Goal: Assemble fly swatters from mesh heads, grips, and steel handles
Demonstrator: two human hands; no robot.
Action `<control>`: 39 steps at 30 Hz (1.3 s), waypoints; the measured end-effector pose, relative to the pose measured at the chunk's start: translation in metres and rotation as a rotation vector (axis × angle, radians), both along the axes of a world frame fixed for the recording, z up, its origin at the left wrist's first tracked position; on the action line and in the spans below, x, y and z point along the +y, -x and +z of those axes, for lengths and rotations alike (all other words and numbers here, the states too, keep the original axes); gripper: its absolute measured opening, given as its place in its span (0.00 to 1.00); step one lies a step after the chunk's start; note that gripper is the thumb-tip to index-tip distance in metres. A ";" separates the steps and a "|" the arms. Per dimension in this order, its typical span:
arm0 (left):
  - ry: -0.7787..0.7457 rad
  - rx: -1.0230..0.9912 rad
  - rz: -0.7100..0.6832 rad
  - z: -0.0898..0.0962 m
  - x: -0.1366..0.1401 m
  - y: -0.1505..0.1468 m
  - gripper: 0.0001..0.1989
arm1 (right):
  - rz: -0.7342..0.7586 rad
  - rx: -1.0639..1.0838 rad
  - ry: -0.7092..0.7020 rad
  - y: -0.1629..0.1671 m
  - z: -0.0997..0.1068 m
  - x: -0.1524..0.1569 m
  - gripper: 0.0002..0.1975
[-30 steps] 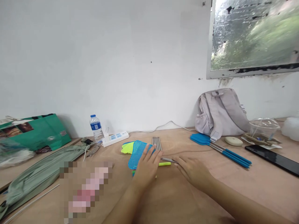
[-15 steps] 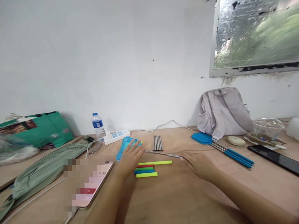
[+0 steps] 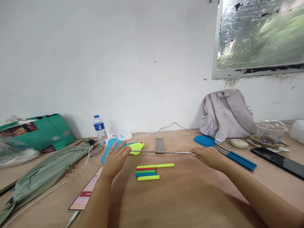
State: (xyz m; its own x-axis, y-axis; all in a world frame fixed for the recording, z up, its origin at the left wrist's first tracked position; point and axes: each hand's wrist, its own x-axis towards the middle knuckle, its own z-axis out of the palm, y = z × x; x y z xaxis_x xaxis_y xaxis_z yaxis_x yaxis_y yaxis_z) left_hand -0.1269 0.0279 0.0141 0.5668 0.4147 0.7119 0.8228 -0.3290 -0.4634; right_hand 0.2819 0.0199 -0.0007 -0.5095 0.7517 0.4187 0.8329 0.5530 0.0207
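rod, in the head view, stretches between the two hands, its long axis running left to right, its right end slightly lower in the view. the right hand is closed, fingertips pinching that end. the left hand grips blue mesh, fingers slightly parted over it, thumb hidden; the rod's left end meets these fingertips. metal tubes point toward the wall; coloured handles lie crosswise, nearer the person.
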 end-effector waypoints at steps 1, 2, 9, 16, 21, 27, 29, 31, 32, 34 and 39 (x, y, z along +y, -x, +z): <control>-0.006 -0.019 0.003 0.000 0.000 0.000 0.13 | -0.007 0.009 0.003 -0.001 -0.001 0.001 0.18; -0.015 -0.042 0.006 0.000 0.000 -0.002 0.12 | -0.013 0.011 0.002 -0.001 -0.001 0.002 0.18; 0.051 -0.034 -0.095 -0.012 -0.005 -0.069 0.13 | -0.063 -0.020 -0.018 0.025 -0.006 -0.007 0.18; 0.210 0.212 -0.151 -0.021 -0.022 -0.124 0.12 | 0.057 0.019 0.022 0.054 -0.015 -0.020 0.18; 0.079 0.294 -0.164 -0.013 -0.017 -0.102 0.12 | 0.073 -0.011 0.006 0.053 -0.013 -0.016 0.18; 0.011 0.292 -0.104 -0.009 -0.007 -0.068 0.14 | 0.046 -0.083 -0.050 0.040 -0.006 -0.010 0.16; -0.006 0.291 -0.084 -0.007 -0.005 -0.058 0.14 | 0.024 -0.116 -0.070 0.034 -0.002 -0.009 0.16; -0.012 0.284 -0.073 -0.005 -0.004 -0.051 0.14 | -0.001 -0.143 -0.087 0.028 0.002 -0.008 0.15; -0.012 0.278 -0.066 -0.004 -0.003 -0.047 0.14 | -0.012 -0.151 -0.095 0.025 0.003 -0.008 0.15; -0.009 0.267 -0.051 -0.002 -0.003 -0.042 0.14 | -0.014 -0.163 -0.112 0.020 0.006 -0.007 0.14; 0.014 0.236 -0.051 -0.003 -0.002 -0.027 0.15 | 0.001 -0.176 -0.165 0.007 0.004 -0.001 0.14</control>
State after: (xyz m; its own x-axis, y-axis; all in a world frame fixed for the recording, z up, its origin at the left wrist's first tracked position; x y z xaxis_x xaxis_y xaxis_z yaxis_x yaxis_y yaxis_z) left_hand -0.1000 0.0262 0.0114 0.7374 0.3897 0.5517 0.6742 -0.3751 -0.6362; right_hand 0.2753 0.0189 0.0036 -0.5861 0.6804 0.4400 0.8081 0.5306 0.2558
